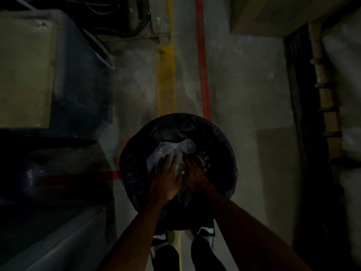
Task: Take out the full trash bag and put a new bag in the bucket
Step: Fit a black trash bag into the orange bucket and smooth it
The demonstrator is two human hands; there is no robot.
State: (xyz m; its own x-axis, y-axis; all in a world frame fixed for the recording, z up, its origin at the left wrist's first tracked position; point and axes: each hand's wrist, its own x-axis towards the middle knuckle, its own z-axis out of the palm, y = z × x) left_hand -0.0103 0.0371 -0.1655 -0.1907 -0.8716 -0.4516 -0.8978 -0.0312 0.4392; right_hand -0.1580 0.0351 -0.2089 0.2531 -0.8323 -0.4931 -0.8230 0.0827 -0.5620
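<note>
**Head view: both hands pressing down the rubbish in a lined bucket**

Head view, dim light. At far left stands a large dark blue bin [82, 79] with a pale flat top, and below it a dark bulk too shadowed to name. A red floor stripe [78, 178] runs from under that bulk toward the bucket [127, 142], of which only a sliver of red rim shows at its left edge.

The black trash bag [220, 139] is folded over the bucket's rim all round, so the liner is in place and has not been lifted out. Inside lies a crumpled pale plastic sheet [172, 149] over darker rubbish.

The left hand [166, 178] lies flat on that pale plastic, fingers straight and spread, holding nothing; it looks to be pressing the contents down. Just beside it, touching at the thumb side, the right hand [195, 177] reaches further into the rubbish. Its fingers seem extended, but the gloom hides their tips, so I cannot tell whether they grip anything. Pressing down would likely leave slack at the bag's mouth for gathering and tying.

Behind the bucket a yellow floor line [166, 83] and a red line [202, 71] run away from the person. At far right a jointed vertical pipe [322, 85] stands against the wall.
</note>
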